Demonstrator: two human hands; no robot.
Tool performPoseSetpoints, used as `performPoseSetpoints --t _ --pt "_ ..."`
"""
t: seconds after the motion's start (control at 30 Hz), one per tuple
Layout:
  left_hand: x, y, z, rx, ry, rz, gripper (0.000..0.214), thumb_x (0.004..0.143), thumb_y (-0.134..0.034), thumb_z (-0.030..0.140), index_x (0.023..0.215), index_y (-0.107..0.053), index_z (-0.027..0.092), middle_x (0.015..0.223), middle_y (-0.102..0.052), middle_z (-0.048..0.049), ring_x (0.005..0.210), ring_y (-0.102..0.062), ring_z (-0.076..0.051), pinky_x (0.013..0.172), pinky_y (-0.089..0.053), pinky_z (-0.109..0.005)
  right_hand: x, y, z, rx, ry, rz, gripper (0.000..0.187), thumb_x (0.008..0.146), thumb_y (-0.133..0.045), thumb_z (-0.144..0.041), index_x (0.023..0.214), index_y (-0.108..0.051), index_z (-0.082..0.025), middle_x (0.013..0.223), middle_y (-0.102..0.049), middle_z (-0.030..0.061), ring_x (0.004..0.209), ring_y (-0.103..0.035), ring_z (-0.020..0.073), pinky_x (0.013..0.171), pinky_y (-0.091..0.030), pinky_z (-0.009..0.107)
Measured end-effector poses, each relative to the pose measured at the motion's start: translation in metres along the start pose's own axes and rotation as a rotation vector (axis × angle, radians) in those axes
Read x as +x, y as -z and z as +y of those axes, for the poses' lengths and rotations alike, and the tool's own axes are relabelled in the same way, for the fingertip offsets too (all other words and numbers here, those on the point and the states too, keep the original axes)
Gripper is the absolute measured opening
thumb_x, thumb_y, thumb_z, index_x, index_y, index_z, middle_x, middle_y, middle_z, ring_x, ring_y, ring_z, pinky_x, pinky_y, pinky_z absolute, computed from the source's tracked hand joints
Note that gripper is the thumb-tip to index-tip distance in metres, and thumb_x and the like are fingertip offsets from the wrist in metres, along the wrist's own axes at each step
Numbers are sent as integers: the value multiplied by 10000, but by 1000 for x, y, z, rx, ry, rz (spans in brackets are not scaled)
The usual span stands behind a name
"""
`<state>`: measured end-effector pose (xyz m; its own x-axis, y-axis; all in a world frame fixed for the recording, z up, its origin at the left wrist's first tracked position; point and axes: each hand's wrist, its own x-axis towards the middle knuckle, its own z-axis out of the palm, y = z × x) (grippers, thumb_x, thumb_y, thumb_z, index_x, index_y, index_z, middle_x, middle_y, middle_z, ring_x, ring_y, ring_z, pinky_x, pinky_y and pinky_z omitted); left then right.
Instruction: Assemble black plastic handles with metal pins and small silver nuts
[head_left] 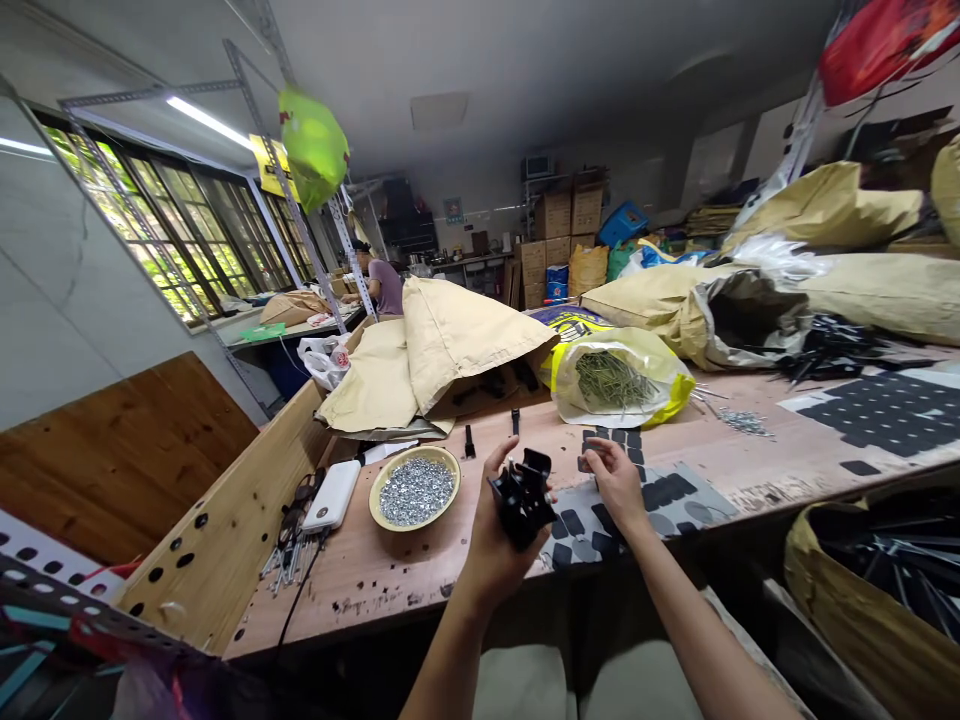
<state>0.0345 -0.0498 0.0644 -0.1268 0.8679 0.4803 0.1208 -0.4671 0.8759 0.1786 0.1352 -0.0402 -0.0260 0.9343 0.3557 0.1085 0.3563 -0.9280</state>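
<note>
My left hand is wrapped round a black plastic clamp-like part, holding it up above the bench. To its right, my right hand has thumb and forefinger brought together on a small dark pad. Beneath that hand lies a grey backing sheet with black rounded pads stuck on it. A yellow bowl full of small metal nuts stands left of my left hand. Two small black parts lie behind the bowl.
A white power bank and loose bolts lie at the left by the wooden side board. Large tan sacks and a bag of long thin screws stand behind. Another person sits further back.
</note>
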Motion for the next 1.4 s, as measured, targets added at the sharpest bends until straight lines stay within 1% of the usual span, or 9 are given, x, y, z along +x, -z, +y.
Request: performPoseSetpoints --t 0.07,0.17,0.3,0.37,0.53,0.77,0.93,1.1,1.4 --pt "-7 2 0 49 -68 18 842 825 -679 73 1523 -270 309 1047 -649 -44 947 -692 -175 883 -573 -340 -30 13 -34 151 52 48 410 903 -590 -473 1157 -608 -151 868 -700 79 805 -693 205 741 -582 340" --pt "-16 0 -1 114 -168 29 837 817 -681 58 1516 -300 317 1034 -641 -39 861 -671 -151 799 -564 -294 -82 41 -97 255 268 -41 218 951 -627 -315 1134 -650 -199 843 -676 39 732 -655 157 699 -566 293" --pt "-20 -7 -5 72 -264 7 816 833 -680 81 1517 -298 309 1073 -658 -57 886 -667 -159 775 -551 -276 -124 64 -164 38 707 -301 325 887 -722 -182 1201 -646 -205 850 -675 29 726 -643 144 679 -550 265" --pt "-21 -9 -7 51 -278 -9 830 830 -695 98 1523 -290 305 1120 -663 -74 924 -673 -172 762 -547 -264 -132 62 -178 -79 827 -319 317 856 -752 -127 1151 -655 -187 838 -690 26 699 -645 130 659 -541 239" --pt "-25 -7 -7 75 -233 24 776 858 -681 143 1513 -299 305 1111 -648 -68 862 -660 -148 730 -539 -251 -136 51 -179 -137 862 -199 193 900 -681 -69 1057 -664 -181 791 -699 17 668 -661 122 670 -543 229" --pt "-30 -3 -2 97 -151 39 749 875 -689 209 1508 -298 293 1104 -622 -78 859 -636 -162 758 -532 -282 -139 49 -181 -218 857 -145 115 947 -647 -137 1039 -656 -205 789 -705 24 675 -678 139 623 -533 225" --pt "-30 -4 -2 101 -138 62 730 883 -699 240 1499 -311 285 1100 -620 -78 857 -624 -154 792 -525 -287 -137 48 -182 -216 863 -171 167 927 -659 -90 1063 -651 -186 752 -672 7 615 -640 112 613 -521 211" --pt "-30 -3 1 76 -138 21 782 857 -738 319 1510 -309 275 1121 -617 -95 859 -627 -169 807 -527 -314 -132 45 -182 -189 819 -173 138 945 -638 -112 1046 -652 -205 854 -726 25 717 -698 135 686 -555 218" --pt "-28 -5 1 121 -89 19 737 875 -690 220 1503 -308 275 1106 -602 -80 916 -640 -183 850 -527 -331 -126 37 -177 -176 820 -81 170 930 -654 -85 1063 -657 -190 855 -734 28 710 -699 134 695 -560 222"
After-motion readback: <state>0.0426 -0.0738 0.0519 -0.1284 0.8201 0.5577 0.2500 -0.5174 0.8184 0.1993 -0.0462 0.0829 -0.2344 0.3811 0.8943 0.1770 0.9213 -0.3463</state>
